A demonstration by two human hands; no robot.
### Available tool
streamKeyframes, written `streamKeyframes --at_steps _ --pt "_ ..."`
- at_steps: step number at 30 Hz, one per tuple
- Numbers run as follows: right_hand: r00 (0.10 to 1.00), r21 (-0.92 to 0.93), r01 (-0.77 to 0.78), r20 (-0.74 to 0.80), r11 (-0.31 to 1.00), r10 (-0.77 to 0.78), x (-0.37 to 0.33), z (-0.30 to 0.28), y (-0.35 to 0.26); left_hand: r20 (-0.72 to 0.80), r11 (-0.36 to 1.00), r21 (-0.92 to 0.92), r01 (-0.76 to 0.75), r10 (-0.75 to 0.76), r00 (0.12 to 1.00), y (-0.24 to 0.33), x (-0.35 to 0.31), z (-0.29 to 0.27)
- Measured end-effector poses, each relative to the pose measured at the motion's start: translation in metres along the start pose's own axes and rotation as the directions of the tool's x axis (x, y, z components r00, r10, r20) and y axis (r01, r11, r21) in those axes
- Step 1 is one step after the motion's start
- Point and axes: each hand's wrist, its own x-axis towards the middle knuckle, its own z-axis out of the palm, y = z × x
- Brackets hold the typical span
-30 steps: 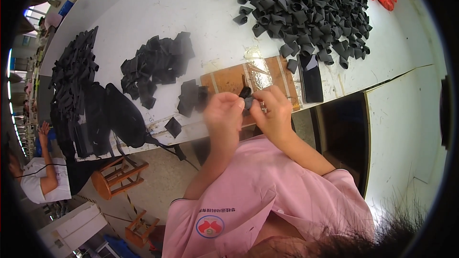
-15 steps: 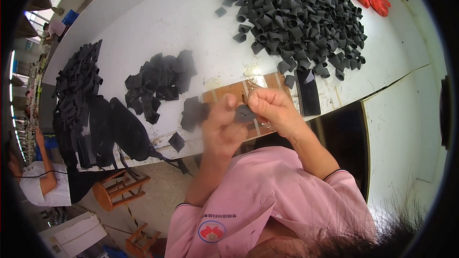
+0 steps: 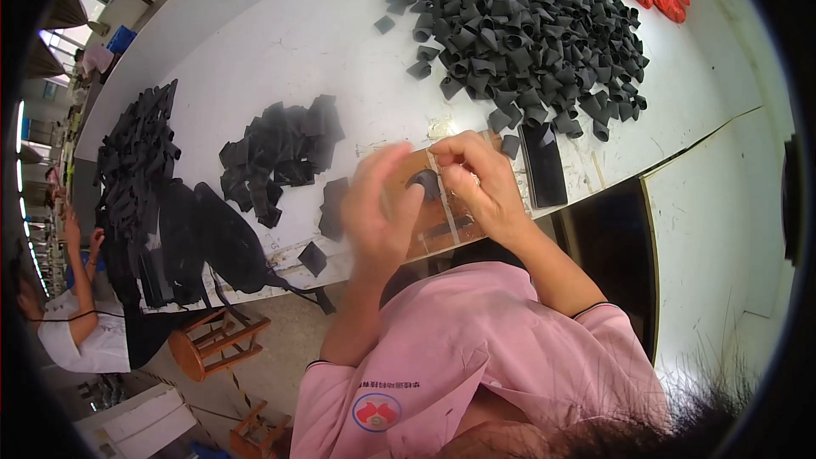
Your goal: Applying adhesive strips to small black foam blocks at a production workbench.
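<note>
Over a brown wooden board [image 3: 416,244] at the table's near edge, both my hands are raised close together. My left hand [image 3: 378,208] is smeared by motion, with its thumb standing away from the other fingers. A small curled black piece of sheet material [image 3: 424,182] shows between the hands, just beyond the left thumb; whether it rests on the board or touches the thumb is unclear. My right hand [image 3: 483,185] has its fingers bent inward in a pinch, and what they hold, if anything, is too small to make out.
A large heap of rolled black pieces [image 3: 527,34] covers the far right. Flat black pieces [image 3: 280,149] and black strips [image 3: 136,153] lie left, beside black sleeve-like cloths [image 3: 225,238]. A dark block [image 3: 542,166] sits right of the board. Another person [image 3: 81,323] works far left.
My hands have drawn apart, and the left one has lifted off the curled black piece. That piece now shows lower left of the right fingers. The right hand has shifted slightly away from me.
</note>
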Motion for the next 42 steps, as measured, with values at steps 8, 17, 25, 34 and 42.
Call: streamKeyframes --at_steps 8,17,25,34,42 --pt "0.926 -0.291 0.375 0.065 0.880 -0.372 -0.007 0.004 -0.015 -0.250 0.760 -0.629 0.165 -0.399 0.882 0.010 -0.009 0.005" --pt "0.824 -0.475 0.548 0.165 0.688 -0.542 -0.006 0.001 -0.002 -0.219 0.840 -0.444 0.313 -0.441 0.870 -0.006 -0.030 0.003" --pt "0.852 -0.527 0.513 0.220 0.678 -0.474 -0.006 0.003 -0.011 0.057 0.869 -0.182 0.460 -0.458 0.887 -0.013 -0.023 0.000" --pt "0.996 0.308 -0.056 0.089 0.950 0.030 0.020 -0.024 -0.010 -0.311 0.880 -0.112 0.462 -0.472 0.825 -0.066 -0.068 0.002" --pt "0.890 0.136 -0.443 0.186 0.886 0.417 -0.026 -0.001 0.021 -0.297 0.469 0.737 0.486 -0.421 0.857 -0.139 -0.067 -0.037"
